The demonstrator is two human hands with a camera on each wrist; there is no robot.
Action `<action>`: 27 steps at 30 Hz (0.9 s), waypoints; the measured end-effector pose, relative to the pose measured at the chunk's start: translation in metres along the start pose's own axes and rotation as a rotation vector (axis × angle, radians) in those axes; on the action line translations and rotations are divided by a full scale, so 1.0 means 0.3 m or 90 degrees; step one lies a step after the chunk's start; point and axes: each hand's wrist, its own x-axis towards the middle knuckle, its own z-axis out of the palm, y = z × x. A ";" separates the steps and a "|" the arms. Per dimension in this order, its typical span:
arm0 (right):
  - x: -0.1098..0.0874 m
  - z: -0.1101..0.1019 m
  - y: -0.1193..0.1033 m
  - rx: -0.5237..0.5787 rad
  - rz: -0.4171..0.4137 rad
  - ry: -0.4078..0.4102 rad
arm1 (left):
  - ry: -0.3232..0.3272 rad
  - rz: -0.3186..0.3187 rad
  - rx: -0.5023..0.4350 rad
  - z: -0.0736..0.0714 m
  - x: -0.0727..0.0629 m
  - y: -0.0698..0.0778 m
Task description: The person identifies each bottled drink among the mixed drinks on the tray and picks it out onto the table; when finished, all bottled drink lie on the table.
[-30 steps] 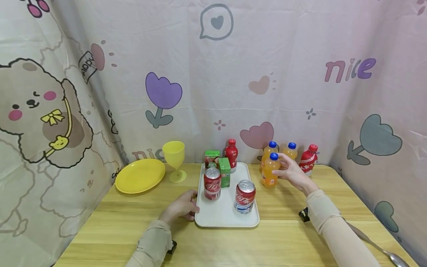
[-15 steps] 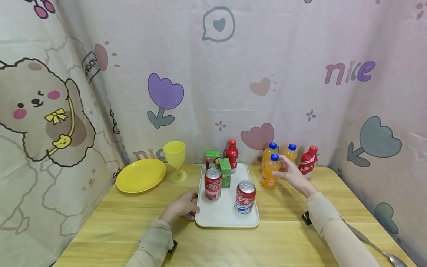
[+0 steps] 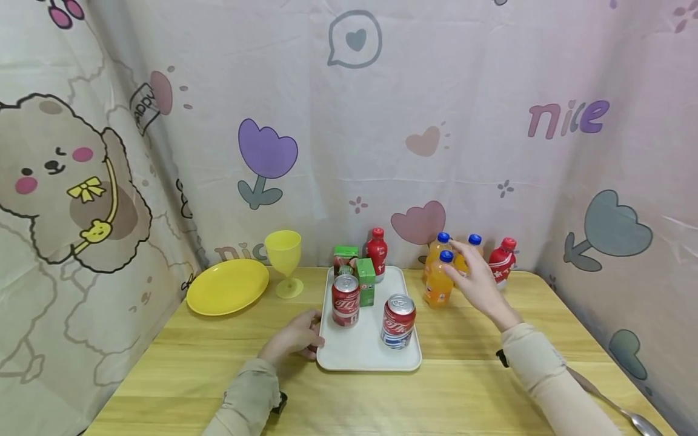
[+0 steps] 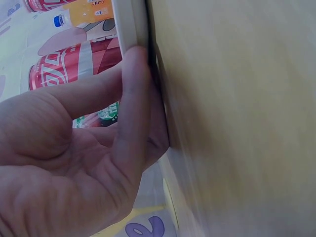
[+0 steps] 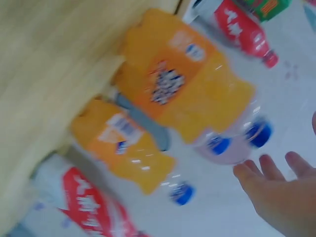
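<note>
My left hand grips the left edge of a white tray; in the left wrist view, the thumb and fingers meet at its rim. On the tray stand two red soda cans, two green drink cartons and a red-capped bottle. To the right of the tray, my right hand hovers by the front orange drink bottle, its fingers spread. The right wrist view shows this hand apart from the bottles and holding nothing.
Behind the front bottle are two more orange drink bottles, with a red-labelled bottle to their right. A yellow goblet and yellow plate stand at the left. A spoon lies near the right edge.
My right hand has let go of the front orange drink bottle and its fingers have risen and spread. That bottle stays upright on the table. My left hand keeps its place on the tray.
</note>
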 end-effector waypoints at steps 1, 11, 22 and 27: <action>-0.001 0.010 -0.020 -0.020 -0.030 0.012 | 0.000 0.000 -0.002 0.000 0.000 -0.001; 0.049 0.106 -0.152 -0.136 -0.200 -0.007 | 0.000 -0.004 -0.009 -0.001 -0.009 0.004; 0.167 0.188 -0.202 -0.121 -0.117 -0.161 | -0.004 0.019 -0.030 -0.002 -0.010 0.003; 0.212 0.220 -0.182 -0.130 -0.075 -0.208 | -0.004 0.016 -0.030 -0.002 -0.018 0.014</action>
